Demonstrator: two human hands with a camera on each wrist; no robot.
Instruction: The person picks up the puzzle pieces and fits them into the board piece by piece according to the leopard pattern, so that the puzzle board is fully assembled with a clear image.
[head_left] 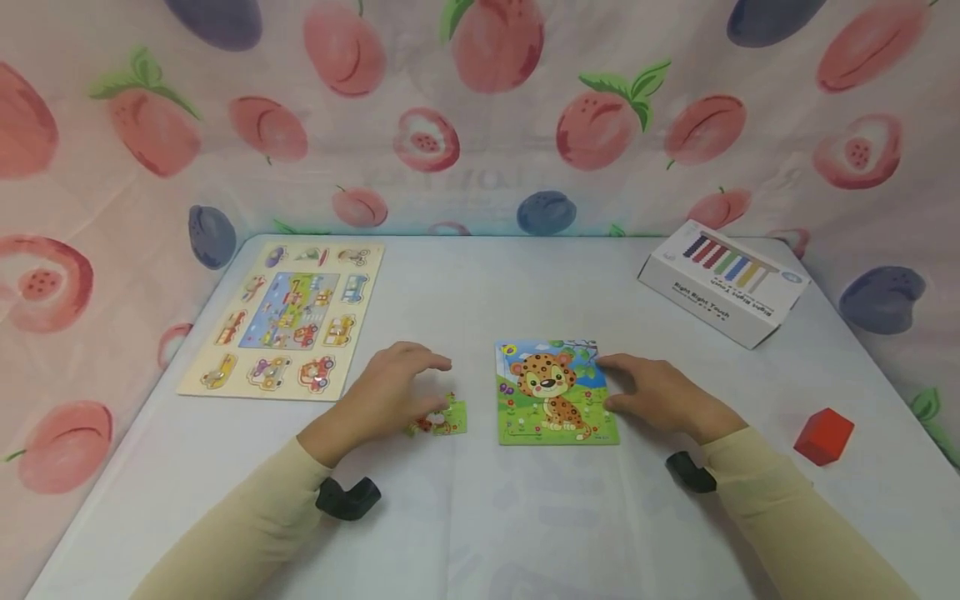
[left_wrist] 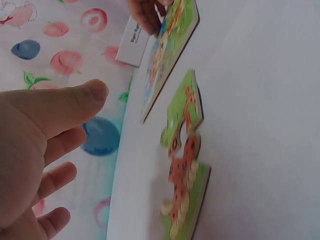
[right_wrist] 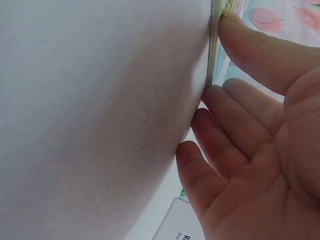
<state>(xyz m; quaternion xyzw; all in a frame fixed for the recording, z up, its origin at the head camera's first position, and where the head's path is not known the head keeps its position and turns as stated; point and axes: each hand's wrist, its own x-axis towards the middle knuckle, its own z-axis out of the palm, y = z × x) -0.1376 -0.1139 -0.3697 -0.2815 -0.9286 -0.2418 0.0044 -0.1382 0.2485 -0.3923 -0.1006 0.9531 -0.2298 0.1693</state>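
Note:
My left hand (head_left: 390, 387) hovers beside loose jigsaw pieces (head_left: 450, 417), thumb and fingers spread with nothing between them. In the left wrist view, a green piece with spotted orange parts (left_wrist: 181, 107) lies against another with cream paws (left_wrist: 187, 200). To their right, a square leopard puzzle board (head_left: 555, 396) lies flat, showing a sitting leopard on grass. Fingertips and thumb of my right hand (head_left: 663, 396) touch the board's right edge; the right wrist view shows the thumb (right_wrist: 245, 37) at the rim and the fingers loosely extended below it.
At the back left lies a wooden vehicle puzzle board (head_left: 225, 383). A white box with coloured bars printed on it (head_left: 723, 283) stands at the back right, and a red block (head_left: 825, 436) sits right of my right forearm. A fruit-print cloth (head_left: 480, 192) hangs behind the table.

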